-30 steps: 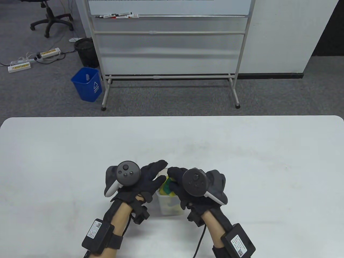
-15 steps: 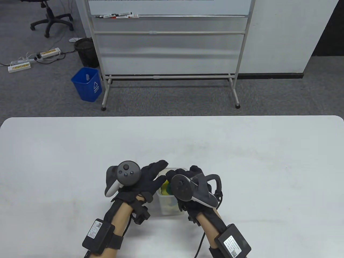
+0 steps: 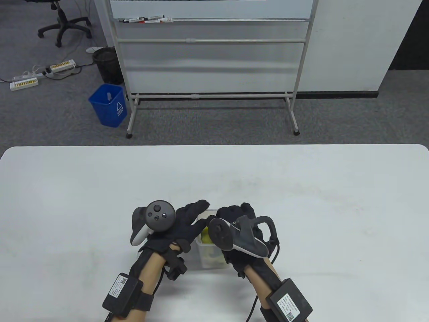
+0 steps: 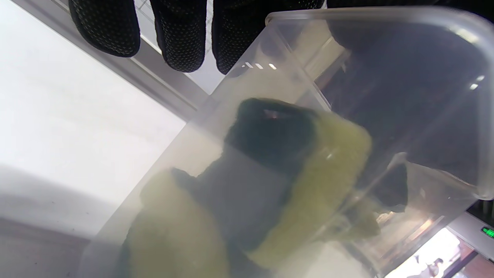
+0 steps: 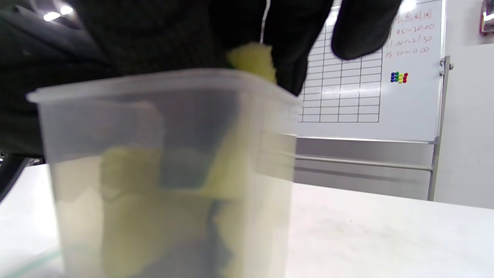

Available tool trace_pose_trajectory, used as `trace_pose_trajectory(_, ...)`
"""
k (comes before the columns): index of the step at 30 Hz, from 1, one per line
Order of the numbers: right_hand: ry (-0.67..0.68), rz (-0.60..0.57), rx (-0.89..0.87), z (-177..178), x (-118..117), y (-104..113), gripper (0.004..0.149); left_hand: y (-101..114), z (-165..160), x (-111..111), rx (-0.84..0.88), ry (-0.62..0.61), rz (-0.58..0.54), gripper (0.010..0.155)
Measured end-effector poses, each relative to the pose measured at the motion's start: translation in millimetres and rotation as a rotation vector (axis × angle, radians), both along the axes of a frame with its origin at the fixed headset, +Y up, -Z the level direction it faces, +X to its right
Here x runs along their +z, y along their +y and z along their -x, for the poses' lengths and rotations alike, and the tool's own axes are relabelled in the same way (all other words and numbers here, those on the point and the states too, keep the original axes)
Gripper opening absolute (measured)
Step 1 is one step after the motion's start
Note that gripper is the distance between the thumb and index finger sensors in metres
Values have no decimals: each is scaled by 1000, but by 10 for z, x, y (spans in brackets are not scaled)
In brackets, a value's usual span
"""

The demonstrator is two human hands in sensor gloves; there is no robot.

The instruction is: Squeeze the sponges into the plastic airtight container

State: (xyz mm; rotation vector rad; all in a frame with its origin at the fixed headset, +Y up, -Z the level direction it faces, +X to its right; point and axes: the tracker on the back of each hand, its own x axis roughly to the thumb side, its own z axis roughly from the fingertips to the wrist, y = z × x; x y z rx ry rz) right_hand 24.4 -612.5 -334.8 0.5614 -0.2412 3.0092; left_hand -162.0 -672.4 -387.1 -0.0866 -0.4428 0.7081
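Note:
A clear plastic container (image 3: 210,260) stands upright on the white table, near its front edge. Yellow-and-green sponges (image 3: 205,237) sit inside it, and they also show through the wall in the left wrist view (image 4: 316,173). My left hand (image 3: 196,216) holds the container's left wall, with its fingers (image 4: 177,34) reaching past the rim. My right hand (image 3: 231,216) is over the container's mouth, and its fingers (image 5: 301,38) press a yellow sponge piece (image 5: 252,58) down at the rim (image 5: 162,83). The right hand's tracker hides most of the opening in the table view.
The white table (image 3: 301,201) spreads out on all sides of the container. Beyond its far edge a whiteboard stand (image 3: 211,67) and a blue bin (image 3: 109,104) stand on the floor.
My right hand has rolled over and dropped toward the container, pushing the sponge from above the rim down inside. My left hand and the container have not moved.

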Motion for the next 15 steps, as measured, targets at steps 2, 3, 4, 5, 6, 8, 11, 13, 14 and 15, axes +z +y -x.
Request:
trace_pose_trajectory(2,12,32,-4,-5,-6,6,44,-2,-6,0,-1,1,1,66)
trace_pose_trajectory(3,17,34,-14,-10,-11,4,44,-3,-9,0,-1,0,2,66)
trace_pose_trajectory(4,22,36,-30,-24,-29,-2,43,-5,-12,1,1,2,1,66)
trace_pose_trajectory(5,26,45,-49,-42,-47,-9,43,-5,-13,0,1,4,1,66)
trace_pose_trajectory(6,34,54,-68,-58,-63,-15,43,-5,-13,0,0,5,0,66)
trace_pose_trajectory(8,51,82,-110,-96,-104,-32,42,-6,-15,2,0,7,-2,66)
trace_pose_trajectory(11,65,98,-142,-135,-142,-43,42,-5,-24,7,-4,15,-10,66)
trace_pose_trajectory(13,70,86,-119,-130,-139,-32,43,-5,-26,6,-10,17,-14,66)
trace_pose_trajectory(14,70,89,-111,-123,-134,-29,45,-6,-27,7,-9,18,-15,66)
trace_pose_trajectory(15,71,89,-105,-115,-129,-29,46,-7,-26,7,-7,20,-15,66)
